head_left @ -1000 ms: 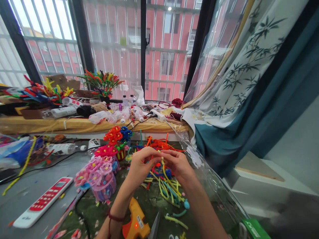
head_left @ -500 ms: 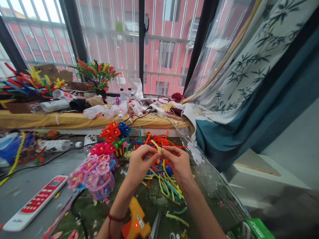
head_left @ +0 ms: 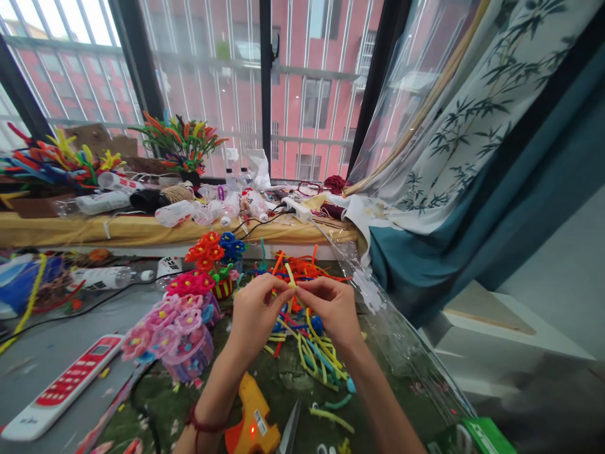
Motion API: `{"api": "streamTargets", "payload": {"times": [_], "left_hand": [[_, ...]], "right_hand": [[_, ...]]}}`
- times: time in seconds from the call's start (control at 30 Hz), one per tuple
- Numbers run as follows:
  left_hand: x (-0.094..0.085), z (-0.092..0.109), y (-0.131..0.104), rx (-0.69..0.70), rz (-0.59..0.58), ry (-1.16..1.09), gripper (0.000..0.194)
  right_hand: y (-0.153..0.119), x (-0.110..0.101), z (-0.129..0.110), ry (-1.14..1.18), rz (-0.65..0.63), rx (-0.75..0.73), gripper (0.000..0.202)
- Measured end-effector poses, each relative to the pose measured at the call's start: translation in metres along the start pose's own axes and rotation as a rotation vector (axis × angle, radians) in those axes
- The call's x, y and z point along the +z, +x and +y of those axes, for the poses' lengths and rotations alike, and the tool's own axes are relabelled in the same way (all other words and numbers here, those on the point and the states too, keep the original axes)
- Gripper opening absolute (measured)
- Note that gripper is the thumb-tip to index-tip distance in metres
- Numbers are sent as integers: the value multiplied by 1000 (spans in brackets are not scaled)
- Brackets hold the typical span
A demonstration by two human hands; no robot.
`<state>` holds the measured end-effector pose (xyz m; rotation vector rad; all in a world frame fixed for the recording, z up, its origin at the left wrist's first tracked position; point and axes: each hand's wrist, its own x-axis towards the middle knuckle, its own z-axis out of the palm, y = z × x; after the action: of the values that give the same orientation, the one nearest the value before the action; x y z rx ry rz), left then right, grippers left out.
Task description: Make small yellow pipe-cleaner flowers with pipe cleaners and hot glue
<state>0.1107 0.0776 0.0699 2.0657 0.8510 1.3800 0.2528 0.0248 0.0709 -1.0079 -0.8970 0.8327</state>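
Between the fingertips of both hands is a pale yellow pipe cleaner [head_left: 290,273], its free end pointing up and slightly left. My left hand [head_left: 258,309] pinches it from the left, and my right hand [head_left: 331,306] pinches it from the right; the fingertips nearly meet. Its lower part is hidden by the fingers. Below and behind the hands lies a loose heap of yellow and teal pipe cleaners [head_left: 314,359]. Red and orange pipe cleaners [head_left: 316,268] lie farther back. An orange glue gun [head_left: 253,416] with a lit red light rests by my left forearm, beside scissors [head_left: 290,429].
Left of the hands stand pink pipe-cleaner flowers [head_left: 172,321] in a purple pot, with red-orange flowers [head_left: 205,251] and blue flowers [head_left: 231,246] behind. A red-and-white remote-like device [head_left: 66,384] lies at left. A green box [head_left: 489,435] sits front right. Plastic bottles [head_left: 177,213] crowd the sill.
Both hands have shifted slightly left in view, still pinching the yellow pipe cleaner. Its free end now points more upright. The surrounding objects also appear slightly farther left.
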Motion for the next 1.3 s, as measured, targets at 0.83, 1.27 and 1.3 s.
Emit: {"api": "streamTargets", "payload": {"times": [0.83,1.27,1.3], "left_hand": [[-16,22,-1,-240,-67,-370,15],[-28,27,2,-183,-239,-279,18],[-29,27,3,-178,-244,-272,17]], "right_hand": [[-9,-3,-19,-34,-169,-34,19],[-10,-7,-19,-101,-283,52,20],[-10,-6,-19,-96,-279,62,20]]}}
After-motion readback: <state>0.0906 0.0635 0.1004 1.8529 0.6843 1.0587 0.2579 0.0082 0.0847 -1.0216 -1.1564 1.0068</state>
